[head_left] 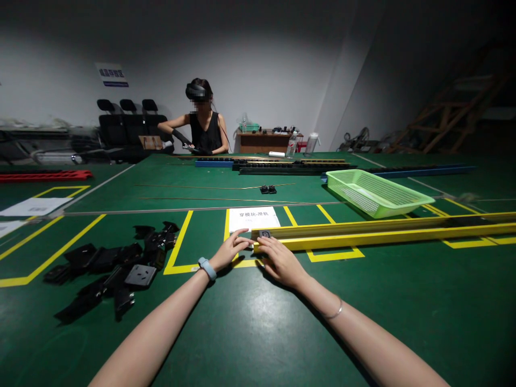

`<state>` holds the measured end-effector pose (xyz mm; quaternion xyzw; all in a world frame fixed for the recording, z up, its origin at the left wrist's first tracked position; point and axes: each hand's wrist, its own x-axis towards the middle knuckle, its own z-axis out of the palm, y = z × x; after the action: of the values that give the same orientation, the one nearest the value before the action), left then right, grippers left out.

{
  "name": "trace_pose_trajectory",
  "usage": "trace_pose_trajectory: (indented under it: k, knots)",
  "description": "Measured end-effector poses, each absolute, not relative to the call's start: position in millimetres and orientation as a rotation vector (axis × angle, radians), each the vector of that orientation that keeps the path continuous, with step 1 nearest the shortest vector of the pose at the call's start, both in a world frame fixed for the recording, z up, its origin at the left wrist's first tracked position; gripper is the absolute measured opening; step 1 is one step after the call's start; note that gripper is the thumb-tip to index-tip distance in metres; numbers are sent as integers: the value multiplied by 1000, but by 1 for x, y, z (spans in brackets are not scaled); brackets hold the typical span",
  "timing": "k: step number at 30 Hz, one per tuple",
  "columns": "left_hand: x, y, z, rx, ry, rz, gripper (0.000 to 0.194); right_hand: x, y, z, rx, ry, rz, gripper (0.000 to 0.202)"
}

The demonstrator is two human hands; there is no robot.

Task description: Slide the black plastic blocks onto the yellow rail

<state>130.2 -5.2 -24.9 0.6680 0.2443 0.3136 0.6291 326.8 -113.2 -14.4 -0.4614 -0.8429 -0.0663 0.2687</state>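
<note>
A long yellow rail [342, 236], shaped like an open channel, lies across the table and runs off to the right. In its left end sits a small grey module [265, 234] with a dark marking, partly covered by fingers. My left hand [230, 251] reaches to that end with fingers stretched out and apart, the tips near the module; whether they touch it I cannot tell. My right hand [282, 260] lies over the rail's front wall, fingers extended towards the module and thumb apart below. A printed white sheet [253, 216] lies just behind my hands.
Black modules [100, 258] lie piled on the left, one with a grey socket face [141, 276]. A green basket [374, 193] stands behind the rail. Thin rods [217, 187], two small black parts [268, 190] and dark rails [282, 167] lie farther back. Another person [205, 126] works across the table.
</note>
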Motion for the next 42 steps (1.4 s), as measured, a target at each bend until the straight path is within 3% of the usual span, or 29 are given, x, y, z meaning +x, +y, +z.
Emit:
trace_pose_trajectory:
  k: [26, 33, 42]
  knots:
    - [131, 5, -26, 1351, 681, 882, 44, 330, -116, -17, -1602, -1899, -420, 30]
    - [101, 41, -24, 1586, 1036, 1318, 30, 333, -117, -16, -1669, -1838, -489, 25]
    - [41, 82, -36, 1994, 1620, 1526, 23, 335, -115, -19, -1733, -1799, -495, 26]
